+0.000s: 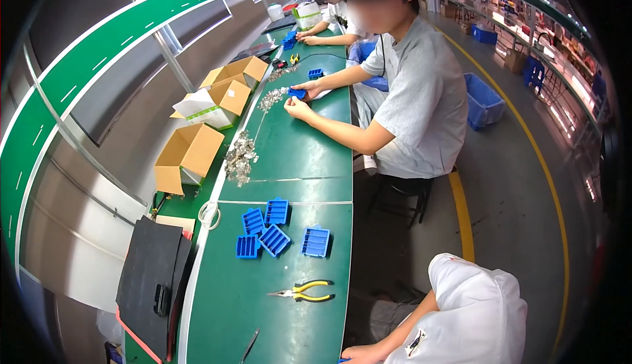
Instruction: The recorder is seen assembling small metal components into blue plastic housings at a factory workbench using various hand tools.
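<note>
My right hand (363, 353) comes in at the lower edge from a white sleeve, fingers bent and partly cut off by the frame. At its fingertips a sliver of a blue plastic piece (343, 361) shows. My left hand is out of view. Ahead on the green bench lie several blue slotted plastic trays (275, 239), four-sided and open on top, with one tray (316, 241) apart to the right. Nearer, long-nose pliers (311, 290) with yellow and black handles lie with jaws to the left. Dark tweezers (250, 345) rest near the lower edge.
A co-worker's hands (304, 101) hold a blue tray beside small metal parts (241, 158) heaped on the bench. Open cardboard boxes (191, 153) line the far side. A white cable coil (209, 215) and black folders (150, 278) lie left. A blue bin (484, 101) stands on the floor.
</note>
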The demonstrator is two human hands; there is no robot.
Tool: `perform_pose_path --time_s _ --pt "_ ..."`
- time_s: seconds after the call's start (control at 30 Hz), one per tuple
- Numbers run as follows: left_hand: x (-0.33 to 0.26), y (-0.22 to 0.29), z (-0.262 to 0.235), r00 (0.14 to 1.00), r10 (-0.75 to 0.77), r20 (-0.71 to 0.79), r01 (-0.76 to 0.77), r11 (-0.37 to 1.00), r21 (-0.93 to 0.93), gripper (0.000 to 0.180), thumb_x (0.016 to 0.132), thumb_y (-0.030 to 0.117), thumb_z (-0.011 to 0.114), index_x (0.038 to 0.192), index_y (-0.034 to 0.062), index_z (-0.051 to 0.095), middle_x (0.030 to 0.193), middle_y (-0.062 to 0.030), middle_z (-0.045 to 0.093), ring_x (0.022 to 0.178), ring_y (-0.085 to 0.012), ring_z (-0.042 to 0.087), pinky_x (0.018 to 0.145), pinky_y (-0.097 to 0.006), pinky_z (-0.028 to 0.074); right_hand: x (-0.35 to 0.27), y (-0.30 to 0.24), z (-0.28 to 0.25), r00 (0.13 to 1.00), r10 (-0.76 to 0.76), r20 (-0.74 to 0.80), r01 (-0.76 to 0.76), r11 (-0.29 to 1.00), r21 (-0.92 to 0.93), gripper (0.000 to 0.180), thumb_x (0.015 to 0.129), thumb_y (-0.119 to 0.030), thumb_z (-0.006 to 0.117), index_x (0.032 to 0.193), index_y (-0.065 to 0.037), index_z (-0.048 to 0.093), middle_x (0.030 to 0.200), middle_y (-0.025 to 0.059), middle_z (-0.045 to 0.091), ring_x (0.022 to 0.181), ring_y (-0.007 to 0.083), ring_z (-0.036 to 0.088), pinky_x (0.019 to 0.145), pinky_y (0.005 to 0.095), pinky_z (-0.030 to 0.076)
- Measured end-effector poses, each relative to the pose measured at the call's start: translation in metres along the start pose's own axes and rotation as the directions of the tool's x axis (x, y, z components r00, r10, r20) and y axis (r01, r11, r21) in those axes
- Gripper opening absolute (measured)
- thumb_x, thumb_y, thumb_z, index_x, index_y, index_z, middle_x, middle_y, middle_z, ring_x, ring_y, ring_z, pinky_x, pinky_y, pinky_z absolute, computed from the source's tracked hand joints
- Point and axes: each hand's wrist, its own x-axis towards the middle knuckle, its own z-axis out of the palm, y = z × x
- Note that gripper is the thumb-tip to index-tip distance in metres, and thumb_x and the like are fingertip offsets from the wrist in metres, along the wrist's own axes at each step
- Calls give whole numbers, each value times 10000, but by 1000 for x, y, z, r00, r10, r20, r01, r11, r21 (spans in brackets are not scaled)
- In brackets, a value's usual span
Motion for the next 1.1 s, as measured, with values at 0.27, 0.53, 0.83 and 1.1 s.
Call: perform_pose_path --time_s 0.27,0.53,0.83,1.1 --pt "-24 68 15 999 -5 35 11 984 -177 566 780 61 644 1302 35 427 1237 -190 486 1088 -297 510 873 -438 463 1 6 -3 1000 22 -2 -22 1000 -22 493 864 -439 602 833 50 654 725 119 648 664 179 593 558 346 462" --pt "-89 158 42 993 -80 90 102 955 -278 841 721 -1 679 1444 119 267 1409 -170 369 1253 -287 426 966 -437 446 -5 69 -14 987 -116 114 91 975 203 299 958 -261 506 1168 -56 451 1102 41 528 1010 112 504 862 268 422" --pt "-58 146 30 835 502 -225 -545 810 -217 559 635 13 772 1146 -48 552 1162 -151 546 1109 -268 528 978 -384 404 -42 1 -14 934 -317 167 194 839 509 636 859 -12 593 1410 -62 280 1337 78 386 1195 201 454 891 333 468" --pt "-60 156 12 813 463 -353 -571 752 -329 543 911 386 579 1174 -85 511 1126 -141 551 975 -215 593 803 -335 516 -33 -33 13 926 -332 180 259 905 338 433 844 33 577 1259 14 456 1134 80 504 1031 169 534 828 309 518"
